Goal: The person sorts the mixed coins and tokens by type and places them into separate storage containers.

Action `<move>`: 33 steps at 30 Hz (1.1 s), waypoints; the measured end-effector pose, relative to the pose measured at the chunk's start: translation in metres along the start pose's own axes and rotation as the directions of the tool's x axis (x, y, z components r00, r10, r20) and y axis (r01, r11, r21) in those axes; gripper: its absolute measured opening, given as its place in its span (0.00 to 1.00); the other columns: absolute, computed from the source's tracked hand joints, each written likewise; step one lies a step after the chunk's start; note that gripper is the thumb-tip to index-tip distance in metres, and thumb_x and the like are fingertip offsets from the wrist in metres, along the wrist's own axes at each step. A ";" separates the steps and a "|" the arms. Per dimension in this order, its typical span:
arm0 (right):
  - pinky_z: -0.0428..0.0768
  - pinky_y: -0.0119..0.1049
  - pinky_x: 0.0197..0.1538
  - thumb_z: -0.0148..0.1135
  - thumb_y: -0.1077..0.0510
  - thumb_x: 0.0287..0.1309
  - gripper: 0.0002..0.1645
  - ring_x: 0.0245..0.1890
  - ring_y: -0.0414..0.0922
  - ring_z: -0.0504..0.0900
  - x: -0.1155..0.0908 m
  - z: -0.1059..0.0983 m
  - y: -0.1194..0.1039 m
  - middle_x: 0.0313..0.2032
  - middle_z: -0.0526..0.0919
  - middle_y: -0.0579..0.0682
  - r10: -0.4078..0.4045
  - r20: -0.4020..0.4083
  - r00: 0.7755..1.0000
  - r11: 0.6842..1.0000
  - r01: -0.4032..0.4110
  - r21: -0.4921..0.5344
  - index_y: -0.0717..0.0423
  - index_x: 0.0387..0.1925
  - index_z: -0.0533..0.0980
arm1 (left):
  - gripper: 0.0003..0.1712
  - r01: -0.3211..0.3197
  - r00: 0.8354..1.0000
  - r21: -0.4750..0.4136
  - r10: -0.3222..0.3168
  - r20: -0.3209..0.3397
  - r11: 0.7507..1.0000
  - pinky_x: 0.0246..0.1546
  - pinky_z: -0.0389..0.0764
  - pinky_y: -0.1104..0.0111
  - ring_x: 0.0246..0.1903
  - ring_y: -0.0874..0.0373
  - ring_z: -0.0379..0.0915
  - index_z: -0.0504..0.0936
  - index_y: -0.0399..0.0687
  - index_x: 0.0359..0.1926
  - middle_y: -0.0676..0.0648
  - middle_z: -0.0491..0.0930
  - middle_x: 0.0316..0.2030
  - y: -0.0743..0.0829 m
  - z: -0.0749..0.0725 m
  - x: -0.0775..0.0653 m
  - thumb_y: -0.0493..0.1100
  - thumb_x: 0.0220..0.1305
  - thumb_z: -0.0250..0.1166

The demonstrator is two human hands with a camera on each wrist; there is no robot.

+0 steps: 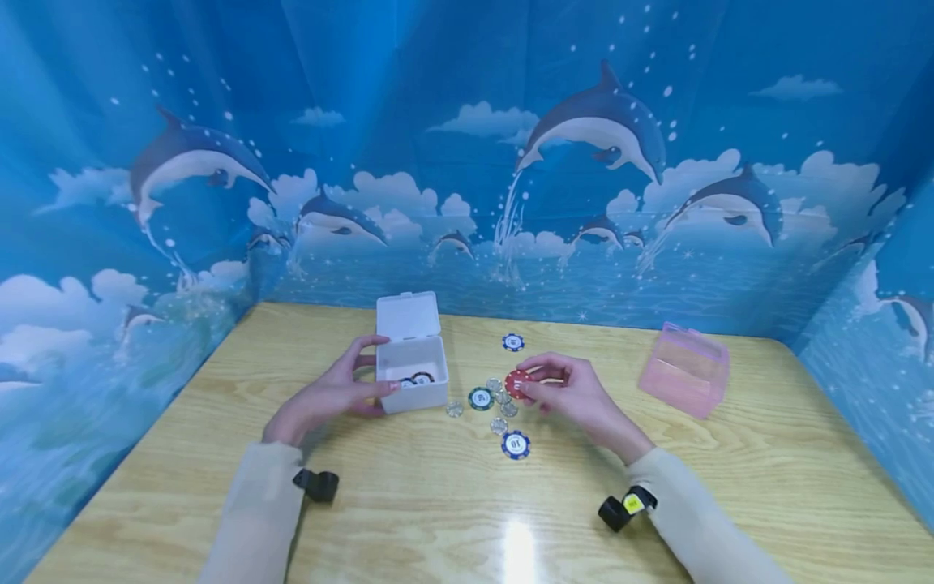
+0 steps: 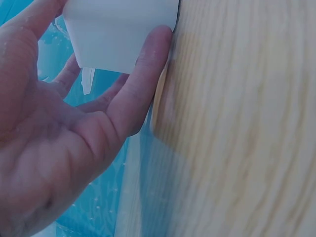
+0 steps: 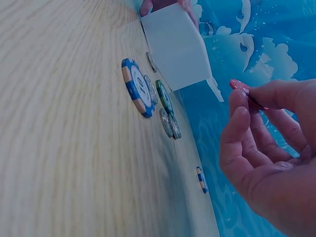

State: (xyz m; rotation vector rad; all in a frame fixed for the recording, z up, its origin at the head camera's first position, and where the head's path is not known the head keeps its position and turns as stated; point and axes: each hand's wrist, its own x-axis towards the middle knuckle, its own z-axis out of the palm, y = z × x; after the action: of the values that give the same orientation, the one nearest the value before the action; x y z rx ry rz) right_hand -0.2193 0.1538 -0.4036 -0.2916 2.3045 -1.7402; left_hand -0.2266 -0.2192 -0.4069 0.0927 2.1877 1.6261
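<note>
My right hand (image 1: 576, 393) pinches a red poker chip (image 1: 516, 384) between thumb and fingertips, raised over the table in the right wrist view. With my left hand (image 1: 332, 397) I grip a white plastic box (image 1: 416, 397) from its left side, thumb at the front wall. Its lid (image 1: 407, 315) stands open at the back, and dark-edged chips (image 1: 422, 379) lie inside. Between box and right hand are a green chip (image 1: 481, 398) and several silver coins (image 1: 499, 426). One blue chip (image 1: 515, 444) lies nearer me, another blue chip (image 1: 513, 342) farther back.
A translucent pink box (image 1: 686, 369) sits at the right rear of the wooden table (image 1: 409, 503). A blue dolphin-printed curtain (image 1: 438, 122) rises behind the table and along both sides.
</note>
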 end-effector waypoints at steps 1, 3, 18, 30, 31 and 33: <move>0.90 0.43 0.39 0.69 0.60 0.63 0.22 0.37 0.47 0.88 0.001 0.001 0.000 0.47 0.87 0.59 -0.002 0.000 1.000 1.000 0.002 0.002 0.60 0.58 0.79 | 0.54 -0.001 1.000 -0.001 0.001 0.002 1.000 0.52 0.88 0.54 0.66 0.32 0.70 0.46 0.66 0.79 0.37 0.53 0.76 0.000 0.000 0.000 0.48 0.64 0.73; 0.90 0.43 0.39 0.69 0.60 0.63 0.22 0.37 0.46 0.89 0.004 0.003 0.000 0.46 0.87 0.59 -0.003 -0.002 1.000 1.000 0.003 0.012 0.60 0.58 0.79 | 0.54 0.000 1.000 -0.002 0.000 0.004 1.000 0.52 0.88 0.54 0.66 0.32 0.70 0.46 0.66 0.79 0.37 0.52 0.76 0.000 0.000 0.000 0.48 0.64 0.73; 0.90 0.41 0.40 0.69 0.61 0.63 0.21 0.38 0.42 0.87 0.020 0.025 -0.012 0.48 0.86 0.57 0.013 -0.027 1.000 0.998 -0.011 0.061 0.55 0.58 0.80 | 0.55 -0.010 1.000 0.005 0.010 0.011 1.000 0.52 0.88 0.54 0.64 0.34 0.72 0.46 0.65 0.80 0.37 0.52 0.76 0.001 -0.002 -0.001 0.48 0.64 0.73; 0.90 0.40 0.40 0.69 0.61 0.64 0.21 0.35 0.41 0.88 0.037 0.044 -0.017 0.48 0.85 0.59 0.016 -0.020 1.000 0.995 -0.014 0.102 0.57 0.58 0.79 | 0.54 -0.002 1.000 0.006 0.002 0.003 1.000 0.50 0.89 0.54 0.62 0.36 0.75 0.46 0.65 0.80 0.37 0.52 0.76 0.000 -0.002 0.002 0.48 0.64 0.73; 0.90 0.40 0.40 0.69 0.61 0.64 0.21 0.35 0.42 0.89 0.037 0.046 -0.018 0.48 0.85 0.59 0.019 -0.021 1.000 0.995 -0.017 0.101 0.57 0.58 0.79 | 0.54 -0.001 1.000 0.009 0.001 0.002 1.000 0.50 0.89 0.54 0.63 0.36 0.75 0.46 0.65 0.80 0.37 0.52 0.76 0.000 -0.002 0.002 0.48 0.64 0.73; 0.89 0.39 0.39 0.69 0.60 0.64 0.21 0.35 0.42 0.89 0.039 0.049 -0.019 0.48 0.86 0.58 0.023 -0.022 0.999 0.995 -0.021 0.101 0.56 0.58 0.80 | 0.54 0.001 1.000 0.015 -0.001 0.000 1.000 0.50 0.89 0.55 0.63 0.35 0.74 0.46 0.65 0.80 0.37 0.52 0.76 0.000 -0.002 0.001 0.48 0.64 0.73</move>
State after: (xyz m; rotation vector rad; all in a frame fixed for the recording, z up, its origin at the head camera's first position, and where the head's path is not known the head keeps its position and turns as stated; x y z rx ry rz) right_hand -0.2413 0.0926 -0.4013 -0.2276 2.2176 -1.8517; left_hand -0.2286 -0.2207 -0.4068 0.0963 2.2004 1.6095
